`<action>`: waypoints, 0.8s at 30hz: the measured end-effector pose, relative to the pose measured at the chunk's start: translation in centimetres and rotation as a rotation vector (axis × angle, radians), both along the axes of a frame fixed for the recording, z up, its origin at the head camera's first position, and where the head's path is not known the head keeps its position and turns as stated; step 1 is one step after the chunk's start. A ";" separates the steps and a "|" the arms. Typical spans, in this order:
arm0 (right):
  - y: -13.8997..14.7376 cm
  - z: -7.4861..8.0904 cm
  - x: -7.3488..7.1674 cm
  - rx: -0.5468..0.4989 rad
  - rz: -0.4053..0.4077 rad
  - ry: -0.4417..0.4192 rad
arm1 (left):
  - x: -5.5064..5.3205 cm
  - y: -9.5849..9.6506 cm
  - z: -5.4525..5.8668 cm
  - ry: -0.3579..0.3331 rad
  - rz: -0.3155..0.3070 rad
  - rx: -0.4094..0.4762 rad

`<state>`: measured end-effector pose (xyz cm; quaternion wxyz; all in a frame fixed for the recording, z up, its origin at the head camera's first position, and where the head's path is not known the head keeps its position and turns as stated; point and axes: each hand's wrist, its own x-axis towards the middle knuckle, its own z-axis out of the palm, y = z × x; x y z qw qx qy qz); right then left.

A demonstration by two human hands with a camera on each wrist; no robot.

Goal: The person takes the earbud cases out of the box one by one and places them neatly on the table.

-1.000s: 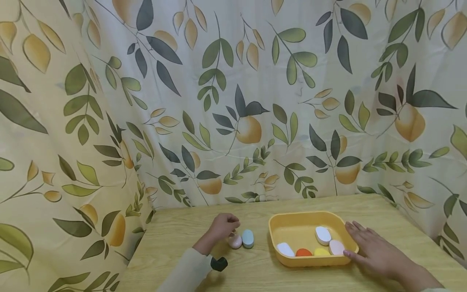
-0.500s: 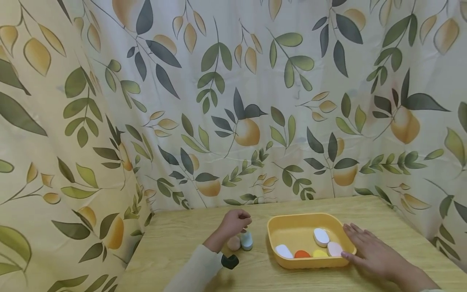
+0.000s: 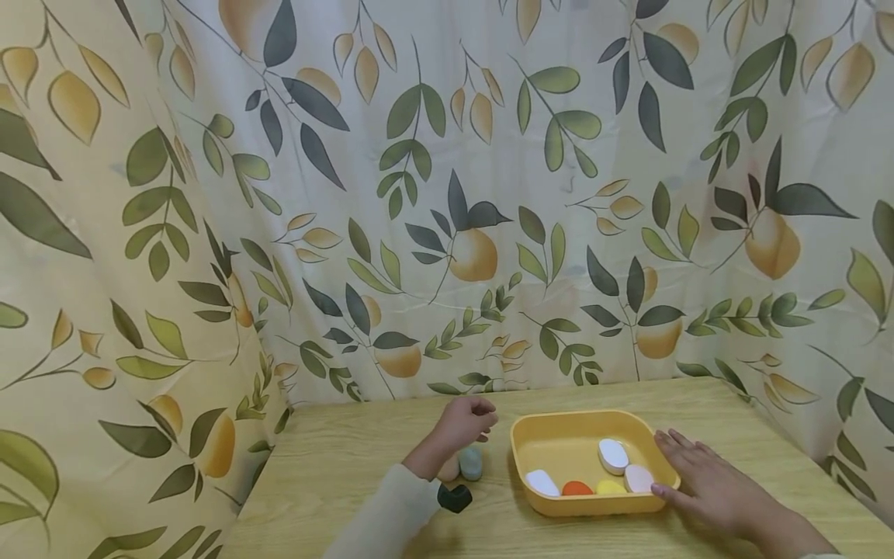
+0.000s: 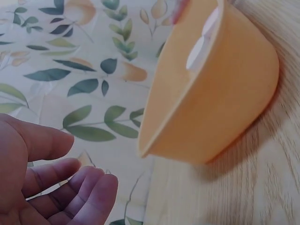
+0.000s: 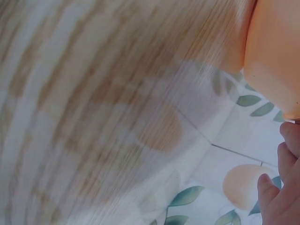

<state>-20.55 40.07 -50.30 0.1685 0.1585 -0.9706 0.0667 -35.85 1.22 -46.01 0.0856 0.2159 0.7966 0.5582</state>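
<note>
My left hand [image 3: 464,421] hovers over the table with loosely curled fingers, and nothing shows between thumb and fingertips in the left wrist view. Just below it on the table lie a blue-grey oval piece [image 3: 472,464] and a pinkish rounded piece [image 3: 451,469], the latter partly hidden behind the wrist. To the right stands a yellow open box [image 3: 594,508]. My right hand [image 3: 712,480] rests against its right rim with fingers extended. Inside lie two white oval pieces [image 3: 613,456], a red-orange one [image 3: 577,488], a yellow one [image 3: 611,487] and a pale pink one [image 3: 639,478].
The wooden table [image 3: 335,450] runs back to a curtain [image 3: 447,194] printed with leaves and fruit, which also hangs along the left and right sides. A dark object [image 3: 455,498] sits at the left wrist.
My left hand has moved right and slightly away from me, passing from the pinkish piece to above the blue-grey one. My right hand has stayed on the box's rim.
</note>
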 end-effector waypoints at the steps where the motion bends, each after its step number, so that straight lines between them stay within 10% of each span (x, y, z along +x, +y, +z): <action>1: 0.0 0.0 0.0 0.002 -0.002 -0.007 | 0.1 0.2 0.1 -0.002 -0.003 -0.001; 24: 0.0 0.3 0.1 -0.026 -0.001 -0.022 | 2.3 4.5 -0.2 0.022 -0.089 0.026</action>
